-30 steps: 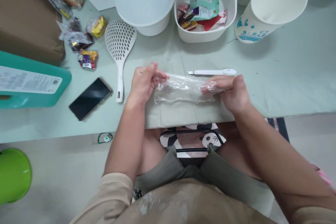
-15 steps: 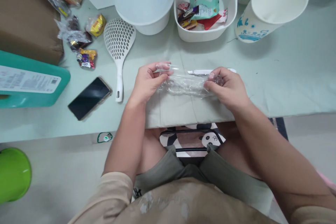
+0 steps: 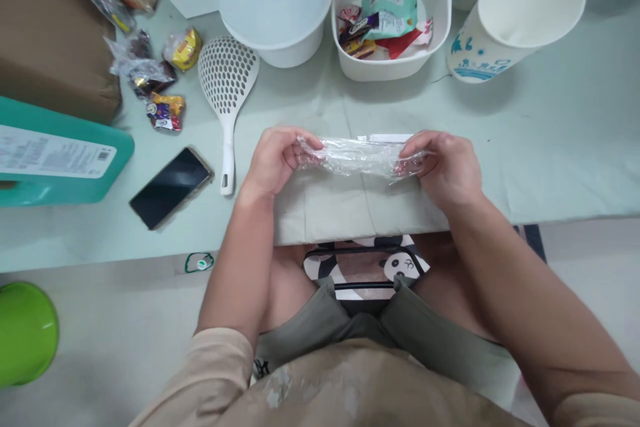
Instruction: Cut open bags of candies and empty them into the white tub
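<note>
A clear plastic bag [image 3: 357,156], crumpled into a narrow strip, is stretched between both hands just above the pale green table [image 3: 550,147]. My left hand [image 3: 273,161] pinches its left end with the fingers closed. At the other end, my right hand [image 3: 445,167] grips it the same way. Just behind the bag lies a white pen-like tool [image 3: 383,138], mostly hidden by it.
A white slotted scoop [image 3: 227,90] and a dark phone [image 3: 171,187] lie to the left, by a teal box [image 3: 55,157] and loose wrapped snacks [image 3: 165,110]. Behind stand a white tub [image 3: 277,3], a white bin of snacks [image 3: 393,13] and a tipped paper cup [image 3: 515,13].
The bag went from a wider hanging sheet to a tight rolled strip. Both hands turned and rose slightly, now covering most of the white tool.
</note>
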The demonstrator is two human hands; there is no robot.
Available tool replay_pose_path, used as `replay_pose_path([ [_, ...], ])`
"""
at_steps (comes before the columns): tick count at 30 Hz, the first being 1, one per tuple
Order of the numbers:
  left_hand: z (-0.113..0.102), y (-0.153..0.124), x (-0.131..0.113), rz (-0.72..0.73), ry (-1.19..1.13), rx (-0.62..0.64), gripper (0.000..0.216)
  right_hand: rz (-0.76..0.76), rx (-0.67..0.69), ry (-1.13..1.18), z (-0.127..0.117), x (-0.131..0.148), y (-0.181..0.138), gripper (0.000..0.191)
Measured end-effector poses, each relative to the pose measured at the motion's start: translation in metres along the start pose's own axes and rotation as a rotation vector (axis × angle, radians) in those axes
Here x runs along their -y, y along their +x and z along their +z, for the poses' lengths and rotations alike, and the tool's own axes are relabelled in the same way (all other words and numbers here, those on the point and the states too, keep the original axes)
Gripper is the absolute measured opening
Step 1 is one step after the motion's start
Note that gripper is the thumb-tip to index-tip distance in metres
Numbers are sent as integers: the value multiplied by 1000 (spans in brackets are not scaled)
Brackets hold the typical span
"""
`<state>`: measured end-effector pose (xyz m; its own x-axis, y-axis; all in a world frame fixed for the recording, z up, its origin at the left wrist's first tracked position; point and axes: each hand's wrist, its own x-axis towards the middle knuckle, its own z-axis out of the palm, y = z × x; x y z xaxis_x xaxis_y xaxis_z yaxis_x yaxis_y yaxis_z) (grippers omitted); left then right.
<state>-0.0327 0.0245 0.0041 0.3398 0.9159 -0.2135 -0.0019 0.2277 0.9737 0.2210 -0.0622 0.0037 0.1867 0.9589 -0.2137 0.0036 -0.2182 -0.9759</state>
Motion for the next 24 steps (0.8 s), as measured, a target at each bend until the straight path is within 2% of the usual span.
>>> replay_pose_path([
  [1, 0, 0, 1, 23, 40, 1, 23, -27, -17, -58, 0, 1, 0, 33],
  [3, 1, 1, 3, 39, 126, -1, 15, -67, -47, -189, 1, 2, -1, 19],
  [4, 1, 1, 4, 28, 145, 1, 19, -81, -50, -234, 1, 1, -1, 14],
  [6, 3, 1, 4, -4, 118, -4, 34, -97, -35, -283, 1, 0, 0, 21],
  [9, 3, 1, 3, -22, 66, -17, 29, -89, 17, -352, 1, -4, -1, 16],
  [13, 3, -1, -1, -123, 64, 63, 17, 4, 52, -166, 4, -4, -4, 20],
  [16, 3, -3, -5, -167, 31, 69, 11, 77, 73, -38, 5, 0, -4, 21],
  [20, 3, -3, -9, -145, -57, 49, 2, 44, 91, 63, 1, 1, -2, 19],
  [22, 3, -3, -9, -119, -44, 54, 7, 14, 101, 67, 0, 0, -1, 27],
  [24, 4, -2, -7, -82, -2, 50, 14, -6, 82, -22, 0, -1, -2, 34],
])
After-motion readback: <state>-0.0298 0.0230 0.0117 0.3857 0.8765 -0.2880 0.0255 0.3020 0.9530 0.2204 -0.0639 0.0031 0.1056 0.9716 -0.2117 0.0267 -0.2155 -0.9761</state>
